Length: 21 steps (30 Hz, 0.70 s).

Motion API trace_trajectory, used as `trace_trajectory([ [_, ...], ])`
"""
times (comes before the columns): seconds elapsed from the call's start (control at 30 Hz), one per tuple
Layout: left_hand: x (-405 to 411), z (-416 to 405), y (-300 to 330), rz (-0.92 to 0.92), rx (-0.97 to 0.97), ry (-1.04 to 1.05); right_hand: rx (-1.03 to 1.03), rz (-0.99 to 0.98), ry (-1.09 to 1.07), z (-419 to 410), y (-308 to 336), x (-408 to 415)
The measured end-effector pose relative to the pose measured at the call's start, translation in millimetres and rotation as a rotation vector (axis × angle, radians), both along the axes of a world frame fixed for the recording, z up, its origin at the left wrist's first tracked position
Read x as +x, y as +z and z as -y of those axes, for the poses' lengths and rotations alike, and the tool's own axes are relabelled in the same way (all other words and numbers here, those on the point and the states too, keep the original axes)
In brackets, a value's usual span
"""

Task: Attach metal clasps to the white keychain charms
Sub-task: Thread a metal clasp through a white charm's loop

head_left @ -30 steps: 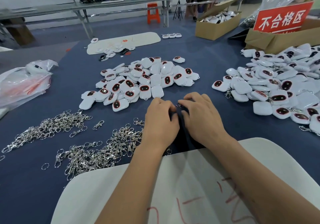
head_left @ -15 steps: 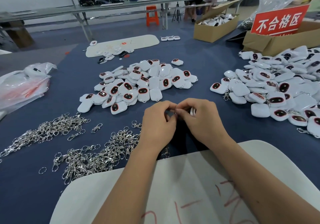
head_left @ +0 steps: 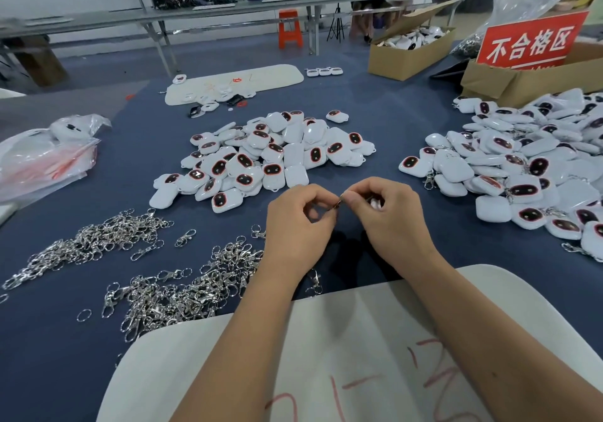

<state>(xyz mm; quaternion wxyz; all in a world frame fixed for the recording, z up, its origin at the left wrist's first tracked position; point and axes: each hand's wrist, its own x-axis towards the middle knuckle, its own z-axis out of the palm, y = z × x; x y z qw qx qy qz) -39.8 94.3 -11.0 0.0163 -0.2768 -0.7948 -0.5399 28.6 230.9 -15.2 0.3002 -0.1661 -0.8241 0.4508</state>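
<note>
From the head camera, both hands meet just above a dark blue table (head_left: pixel 98 372), close together at the centre of the scene. The left hand (head_left: pixel 298 226) has its fingers curled in, thumb and forefinger pinching one end of a small metal clasp (head_left: pixel 337 205) that spans the narrow gap between the hands. The right hand (head_left: pixel 388 217) pinches the other end of that clasp with its thumb and forefinger, while its remaining fingers curl around a white keychain charm (head_left: pixel 375 202), of which only a sliver shows inside the palm; whether the clasp is already hooked to it cannot be told. Just beyond the hands lies a pile of white charms (head_left: pixel 270 157) with dark oval faces rimmed in red. To the right a larger heap of charms (head_left: pixel 522 167) spreads toward the table edge, several with metal clasps visible on them. To the left of the forearms sit two loose heaps of silver clasps (head_left: pixel 182 288), one near the left wrist and one further left (head_left: pixel 88 242), with a few single rings scattered beside them. A white board (head_left: pixel 326 340) with red marks lies under the forearms. Further away stand a cardboard box (head_left: pixel 408 56) holding more charms, a red sign (head_left: pixel 530 43) with white characters set in another box, and crumpled plastic bags (head_left: pixel 42 157) at the left edge.
</note>
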Motion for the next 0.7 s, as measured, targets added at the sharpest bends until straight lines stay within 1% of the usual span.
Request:
trace_trajectory([
  [0.1, 0.1, 0.5, 1.6, 0.013, 0.033, -0.028, -0.03, -0.031, 0.038, -1.0, 1.3, 0.0],
  [0.3, -1.2, 1.1, 3.9, 0.162, 0.109, -0.058, -0.059, -0.076, 0.13, -1.5, 0.2, 1.4],
  [0.5, -3.7, 5.5, 5.7, 0.262, 0.175, -0.13, -0.105, -0.1, 0.202, -2.8, -0.7, 2.0],
  [0.7, -3.0, 5.7, 3.9, 0.253, 0.167, -0.134, -0.116, -0.106, 0.216, -4.9, -2.1, 2.1],
])
